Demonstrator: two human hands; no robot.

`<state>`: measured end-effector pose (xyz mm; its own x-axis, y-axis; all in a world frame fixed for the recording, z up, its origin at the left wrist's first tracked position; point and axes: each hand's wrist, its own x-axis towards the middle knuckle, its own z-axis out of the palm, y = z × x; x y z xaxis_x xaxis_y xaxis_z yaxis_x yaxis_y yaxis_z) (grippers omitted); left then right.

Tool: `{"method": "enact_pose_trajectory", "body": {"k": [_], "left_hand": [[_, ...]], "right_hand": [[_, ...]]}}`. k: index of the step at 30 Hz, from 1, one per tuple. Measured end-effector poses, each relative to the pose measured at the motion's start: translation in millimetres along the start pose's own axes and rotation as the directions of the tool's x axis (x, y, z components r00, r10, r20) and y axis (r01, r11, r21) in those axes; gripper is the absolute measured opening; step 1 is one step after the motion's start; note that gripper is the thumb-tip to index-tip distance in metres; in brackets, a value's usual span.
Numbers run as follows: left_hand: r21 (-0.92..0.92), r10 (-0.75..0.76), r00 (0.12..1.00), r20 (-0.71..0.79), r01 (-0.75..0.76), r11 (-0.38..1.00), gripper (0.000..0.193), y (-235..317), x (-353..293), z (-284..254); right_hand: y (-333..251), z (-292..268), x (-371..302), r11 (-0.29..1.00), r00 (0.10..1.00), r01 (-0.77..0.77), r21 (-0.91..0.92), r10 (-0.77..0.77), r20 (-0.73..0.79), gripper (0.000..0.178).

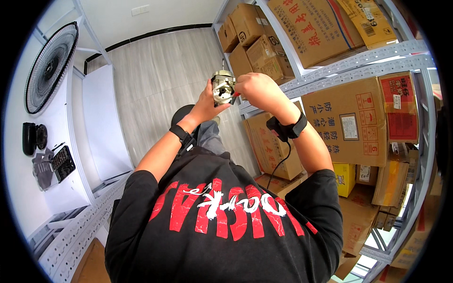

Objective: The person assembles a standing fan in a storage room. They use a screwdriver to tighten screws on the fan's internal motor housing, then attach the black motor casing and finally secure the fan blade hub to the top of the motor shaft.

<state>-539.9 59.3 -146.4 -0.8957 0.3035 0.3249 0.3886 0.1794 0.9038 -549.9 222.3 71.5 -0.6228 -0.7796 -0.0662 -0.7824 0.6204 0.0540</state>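
Observation:
In front of me, above the floor, I hold a small metal electric motor point(222, 88) with a thin shaft sticking up at its far end. My left hand point(205, 107) is wrapped round its left and near side. From the right, my right hand point(257, 87) is closed against the motor's other side. A small red piece point(236, 94) shows at the right fingertips; its kind is too hidden to tell. Black straps sit on both wrists, and the right one carries a dark box with a cable.
On the left a white shelf point(96, 118) bears a round black fan grille point(52, 68), a black cylinder point(29, 139) and a dark tool case point(62, 163). Metal racks with several cardboard boxes point(344, 122) stand close on my right. Grey wood-look flooring point(151, 70) lies ahead.

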Motion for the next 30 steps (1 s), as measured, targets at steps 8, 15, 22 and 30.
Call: {"method": "enact_pose_trajectory", "body": {"k": [8,15,22,30], "left_hand": [[0.067,-0.149,0.989,0.014,0.148,0.987,0.113,5,1,3],[0.138,-0.057,0.997,-0.059,0.065,0.988,0.114,6,1,13],[-0.045,-0.024,1.000,0.005,0.025,0.999,0.113,12,4,5],[0.049,-0.015,0.999,-0.031,0.017,0.999,0.105,-2,-1,14]], "right_hand": [[-3,9,-14,0.872,0.895,-0.444,0.206,0.443,0.055,0.015],[2,-1,-11,0.903,0.909,-0.414,0.116,0.403,0.106,0.017],[6,-2,-11,1.000,0.999,0.018,-0.020,-0.017,0.030,0.009],[-13,1,-5,0.920,0.919,-0.391,0.033,0.388,0.067,0.011]]}}
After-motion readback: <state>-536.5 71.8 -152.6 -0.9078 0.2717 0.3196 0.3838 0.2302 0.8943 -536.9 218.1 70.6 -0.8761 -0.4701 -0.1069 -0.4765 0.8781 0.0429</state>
